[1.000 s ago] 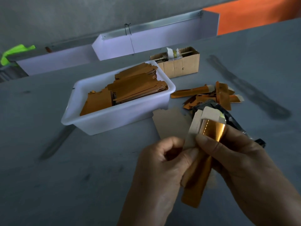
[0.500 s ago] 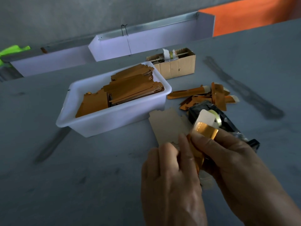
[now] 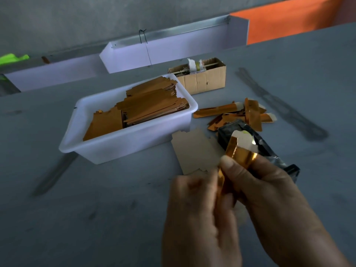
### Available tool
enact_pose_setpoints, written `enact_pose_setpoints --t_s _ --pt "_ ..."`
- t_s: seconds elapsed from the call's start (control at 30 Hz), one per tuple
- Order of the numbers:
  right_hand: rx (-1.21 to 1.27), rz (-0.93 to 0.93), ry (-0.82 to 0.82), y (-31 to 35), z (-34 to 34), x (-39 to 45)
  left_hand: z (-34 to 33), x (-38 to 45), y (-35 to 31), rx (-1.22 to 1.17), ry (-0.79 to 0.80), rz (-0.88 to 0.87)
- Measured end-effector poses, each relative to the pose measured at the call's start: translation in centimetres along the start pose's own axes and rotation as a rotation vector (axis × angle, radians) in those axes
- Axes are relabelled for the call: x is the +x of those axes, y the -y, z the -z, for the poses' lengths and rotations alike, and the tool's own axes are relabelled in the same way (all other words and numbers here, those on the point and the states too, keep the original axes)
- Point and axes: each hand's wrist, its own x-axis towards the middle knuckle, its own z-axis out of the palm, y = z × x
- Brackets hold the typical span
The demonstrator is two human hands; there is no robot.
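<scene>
Since a second ago your left hand [image 3: 200, 218] has rolled over. Its back now faces the camera and it covers the lower run of the gold foil piece [image 3: 240, 157], which was hanging out below both hands. Your right hand [image 3: 273, 201] has barely shifted. The white end flap looked square then and looks rounded over now.

Current state, near to far:
- Left hand: fingers curled round the lower part of the piece. It's motion-blurred, so I can't read the exact contact.
- Right hand: thumb on the front, fingers behind, pinching the piece just below the white flap.
- The piece is off the bench [image 3: 96, 218], held between both hands, roughly upright with the white flap on top.
- Just beyond the hands, a flat brown card blank [image 3: 194, 151] lies on the bench. A black bag [image 3: 273, 151] lies beside it on the right, partly hidden behind the piece and your right hand.
- The white tub [image 3: 134, 141] sits left of centre and holds stacks of gold blanks [image 3: 152, 105].
- A loose heap of folded gold pieces [image 3: 240, 114] lies right of the tub, just past the bag.
- The cardboard box [image 3: 204, 81] stands just behind the tub's far corner. Its contents are too small to tell.
- A white trough [image 3: 173, 51] runs along the far edge, with an orange panel [image 3: 289, 22] at far right and a green object [image 3: 11, 58] at far left.
</scene>
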Motion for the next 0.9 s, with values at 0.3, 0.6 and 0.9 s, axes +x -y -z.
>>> enact_pose_setpoints --t_s 0.3,0.6,0.9 --pt "0.038 -0.004 0.038 -0.1 0.1 0.0 1.7 1.4 0.6 -0.381 0.17 0.389" --pt "-0.012 -0.131 0.082 0.1 0.7 -0.3 1.9 1.2 1.5 -0.635 0.402 0.482" --pt "-0.794 0.482 -0.359 3.9 7.1 0.6 1.0 1.2 1.7 -0.778 0.257 0.555"
